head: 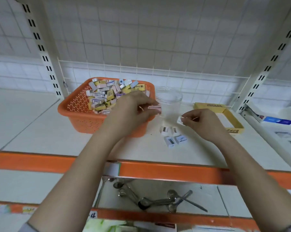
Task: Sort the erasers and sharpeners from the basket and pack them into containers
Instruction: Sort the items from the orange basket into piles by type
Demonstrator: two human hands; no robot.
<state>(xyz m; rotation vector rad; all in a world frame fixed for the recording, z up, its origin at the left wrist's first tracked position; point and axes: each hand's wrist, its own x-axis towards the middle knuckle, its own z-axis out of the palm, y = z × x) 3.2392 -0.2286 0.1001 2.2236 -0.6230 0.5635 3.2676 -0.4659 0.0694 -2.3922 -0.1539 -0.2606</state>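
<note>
Left hand (134,106): fingers curled, pinching a pink eraser (154,109) at the fingertips, over the basket's right rim.
Right hand (202,122): thumb and forefinger pinching a small white eraser (180,120) (label blurred) above the shelf.
Clear jar (169,101): upright between the hands.
Orange basket (78,113): holds mixed wrapped erasers, left of the jar.
Sorted pieces (173,136): four white ones grouped on the white shelf (57,136), just below the right hand.
Yellow box (231,124): behind the right hand.

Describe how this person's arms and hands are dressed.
Both forearms are bare. The left hand and right hand wear no gloves, rings or watch that I can see. A grey sleeve edge shows near the left elbow, at the bottom corner.
</note>
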